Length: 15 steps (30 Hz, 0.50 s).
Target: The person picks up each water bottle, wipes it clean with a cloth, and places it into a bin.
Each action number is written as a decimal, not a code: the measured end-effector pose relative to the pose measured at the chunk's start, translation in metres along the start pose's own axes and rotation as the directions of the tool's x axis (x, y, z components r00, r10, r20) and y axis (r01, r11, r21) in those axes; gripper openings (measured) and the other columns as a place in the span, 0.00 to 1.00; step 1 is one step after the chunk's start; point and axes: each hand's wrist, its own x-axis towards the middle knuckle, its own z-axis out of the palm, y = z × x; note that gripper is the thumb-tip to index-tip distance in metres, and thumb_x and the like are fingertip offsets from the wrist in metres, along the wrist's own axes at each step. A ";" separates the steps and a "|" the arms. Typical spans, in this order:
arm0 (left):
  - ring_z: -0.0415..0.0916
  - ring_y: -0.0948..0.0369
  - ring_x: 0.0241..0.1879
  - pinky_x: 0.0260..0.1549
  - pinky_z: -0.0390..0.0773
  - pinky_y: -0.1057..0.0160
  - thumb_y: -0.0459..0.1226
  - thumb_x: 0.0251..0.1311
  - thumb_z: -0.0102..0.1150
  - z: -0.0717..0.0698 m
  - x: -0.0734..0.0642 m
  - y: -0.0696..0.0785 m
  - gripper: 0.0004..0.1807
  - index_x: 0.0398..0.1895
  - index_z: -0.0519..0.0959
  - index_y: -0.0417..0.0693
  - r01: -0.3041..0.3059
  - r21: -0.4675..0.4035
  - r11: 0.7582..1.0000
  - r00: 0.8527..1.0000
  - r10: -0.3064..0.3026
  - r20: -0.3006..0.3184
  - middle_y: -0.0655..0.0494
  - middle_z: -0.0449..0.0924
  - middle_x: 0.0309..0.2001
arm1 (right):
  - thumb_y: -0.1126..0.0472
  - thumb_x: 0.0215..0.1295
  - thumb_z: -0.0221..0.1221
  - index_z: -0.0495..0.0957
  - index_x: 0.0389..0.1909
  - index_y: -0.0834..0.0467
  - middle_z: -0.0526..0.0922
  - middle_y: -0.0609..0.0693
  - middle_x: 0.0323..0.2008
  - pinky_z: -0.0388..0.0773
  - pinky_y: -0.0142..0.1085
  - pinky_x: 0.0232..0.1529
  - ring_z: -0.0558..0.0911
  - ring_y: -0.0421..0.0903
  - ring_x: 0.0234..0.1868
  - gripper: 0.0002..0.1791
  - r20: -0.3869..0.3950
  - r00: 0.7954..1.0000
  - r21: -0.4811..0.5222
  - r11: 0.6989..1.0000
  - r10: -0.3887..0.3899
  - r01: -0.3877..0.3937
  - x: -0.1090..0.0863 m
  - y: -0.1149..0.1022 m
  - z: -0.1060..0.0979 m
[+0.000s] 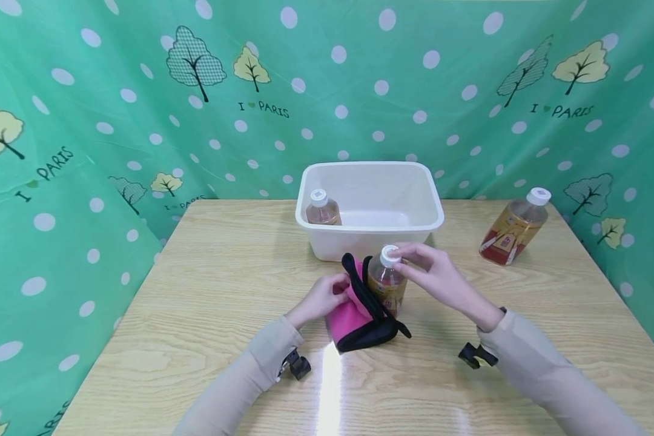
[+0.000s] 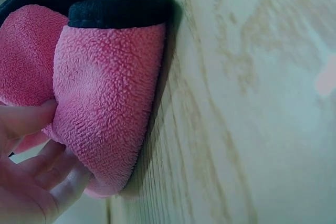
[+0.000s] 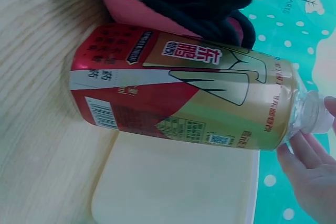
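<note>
By the white tub (image 1: 335,243), hands (image 1: 323,297) (image 1: 438,274) pinch pink fleece (image 1: 349,316) (left) and a bottle cap (image 1: 387,257) (right).

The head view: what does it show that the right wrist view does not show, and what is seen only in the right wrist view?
Only the head view: the bottle in the tub, the far-right bottle, the left sleeve and right sleeve.
Only the right wrist view: the barcode and QR code on the near bottle.
Both: that near bottle, right grip at its cap, tub, pink cloth, table and backdrop.
</note>
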 end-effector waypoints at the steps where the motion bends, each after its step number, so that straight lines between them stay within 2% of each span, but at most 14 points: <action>1: 0.75 0.57 0.34 0.37 0.75 0.68 0.23 0.47 0.54 -0.001 -0.001 0.000 0.07 0.32 0.76 0.35 -0.003 -0.002 1.000 1.000 0.003 -0.001 0.46 0.78 0.32 | 0.67 0.58 0.55 0.75 0.43 0.64 0.74 0.58 0.50 0.68 0.43 0.53 0.71 0.51 0.54 0.11 -0.003 1.000 -0.001 1.000 -0.002 0.002 0.000 -0.001 0.000; 5: 0.75 0.56 0.35 0.38 0.75 0.66 0.23 0.48 0.54 -0.003 -0.004 0.000 0.08 0.34 0.76 0.34 0.000 -0.009 1.000 1.000 0.000 -0.001 0.45 0.78 0.34 | 0.67 0.58 0.55 0.75 0.43 0.64 0.75 0.57 0.49 0.69 0.42 0.52 0.73 0.47 0.51 0.11 -0.038 0.999 -0.023 1.000 -0.019 0.018 0.002 -0.005 0.000; 10: 0.76 0.55 0.37 0.39 0.75 0.67 0.24 0.49 0.54 -0.006 -0.007 0.001 0.08 0.35 0.76 0.34 0.022 -0.017 1.000 1.000 -0.022 0.004 0.45 0.78 0.36 | 0.66 0.56 0.58 0.75 0.43 0.62 0.76 0.55 0.48 0.70 0.35 0.52 0.74 0.40 0.49 0.13 -0.095 0.994 -0.075 0.996 -0.054 0.047 0.003 -0.007 0.002; 15: 0.76 0.55 0.37 0.39 0.75 0.66 0.24 0.49 0.55 -0.008 -0.008 0.002 0.08 0.34 0.76 0.36 0.031 -0.007 1.000 1.000 -0.031 -0.005 0.46 0.79 0.36 | 0.64 0.50 0.62 0.75 0.43 0.60 0.77 0.50 0.44 0.72 0.32 0.48 0.74 0.39 0.45 0.16 -0.190 0.978 -0.172 0.984 -0.086 0.053 0.002 -0.009 0.009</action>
